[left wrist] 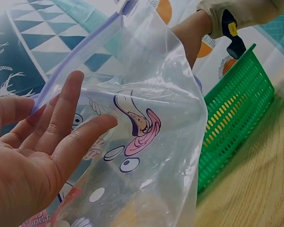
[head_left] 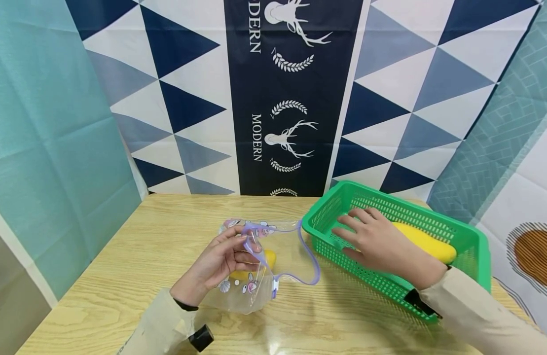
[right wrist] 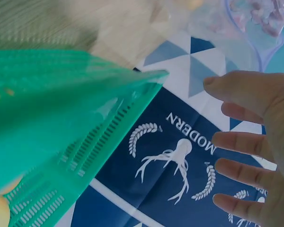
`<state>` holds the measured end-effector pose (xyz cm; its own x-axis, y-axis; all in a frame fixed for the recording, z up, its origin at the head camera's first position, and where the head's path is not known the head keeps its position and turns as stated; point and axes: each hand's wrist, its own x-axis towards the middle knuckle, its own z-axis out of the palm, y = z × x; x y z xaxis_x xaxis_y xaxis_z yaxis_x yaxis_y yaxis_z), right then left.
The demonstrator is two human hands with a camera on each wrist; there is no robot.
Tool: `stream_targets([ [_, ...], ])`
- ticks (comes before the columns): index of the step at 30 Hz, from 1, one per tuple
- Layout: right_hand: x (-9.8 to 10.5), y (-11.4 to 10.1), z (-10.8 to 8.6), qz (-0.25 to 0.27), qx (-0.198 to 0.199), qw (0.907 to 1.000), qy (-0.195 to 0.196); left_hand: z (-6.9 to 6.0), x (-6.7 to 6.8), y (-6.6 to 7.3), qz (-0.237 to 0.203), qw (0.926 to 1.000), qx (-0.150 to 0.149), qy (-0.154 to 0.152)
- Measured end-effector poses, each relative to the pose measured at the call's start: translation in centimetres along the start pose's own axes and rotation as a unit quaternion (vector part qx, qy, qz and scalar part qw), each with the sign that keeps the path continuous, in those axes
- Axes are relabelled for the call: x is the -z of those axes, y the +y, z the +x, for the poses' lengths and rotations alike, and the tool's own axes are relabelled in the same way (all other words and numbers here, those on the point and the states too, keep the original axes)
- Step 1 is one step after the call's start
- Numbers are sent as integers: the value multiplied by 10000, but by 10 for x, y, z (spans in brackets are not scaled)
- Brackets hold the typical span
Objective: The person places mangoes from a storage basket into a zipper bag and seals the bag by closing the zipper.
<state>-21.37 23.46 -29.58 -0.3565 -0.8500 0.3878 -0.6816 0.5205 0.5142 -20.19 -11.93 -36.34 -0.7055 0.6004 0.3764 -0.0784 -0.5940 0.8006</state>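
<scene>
In the head view my left hand (head_left: 222, 259) pinches the purple zip edge of a clear zip bag (head_left: 251, 286) printed with cartoon shells and eyes. The bag's mouth gapes toward the right. A yellow object (head_left: 270, 258) lies inside, partly hidden by the fingers and film. Close up in the left wrist view, thumb and some fingers hold the purple strip (left wrist: 61, 71) while other fingers stretch out along the film. My right hand (head_left: 373, 241) hovers over the green basket (head_left: 324, 207), fingers spread and holding nothing. A long, smooth yellow object (head_left: 426, 242) lies in the basket, partly behind my right wrist.
The perforated basket stands on the right of the wooden table (head_left: 122, 281), close to the bag. A patterned cloth (head_left: 189, 98) hangs behind the table's back edge. Black straps circle both wrists, with a small black device (head_left: 201, 338) at the left one.
</scene>
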Motion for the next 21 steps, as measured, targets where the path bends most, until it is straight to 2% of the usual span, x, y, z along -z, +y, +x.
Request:
stream_targets([
  [7, -1, 11, -8, 5, -21, 9991, -415, 1, 0, -1, -21, 10000, -1, -35],
  [12, -3, 20, -15, 30, -183, 9967, -793, 0, 1, -2, -30, 10000, 11, -42],
  [21, -7, 37, -26, 117, -359, 9927, -1143, 0, 0, -2, -71, 10000, 13, -38],
])
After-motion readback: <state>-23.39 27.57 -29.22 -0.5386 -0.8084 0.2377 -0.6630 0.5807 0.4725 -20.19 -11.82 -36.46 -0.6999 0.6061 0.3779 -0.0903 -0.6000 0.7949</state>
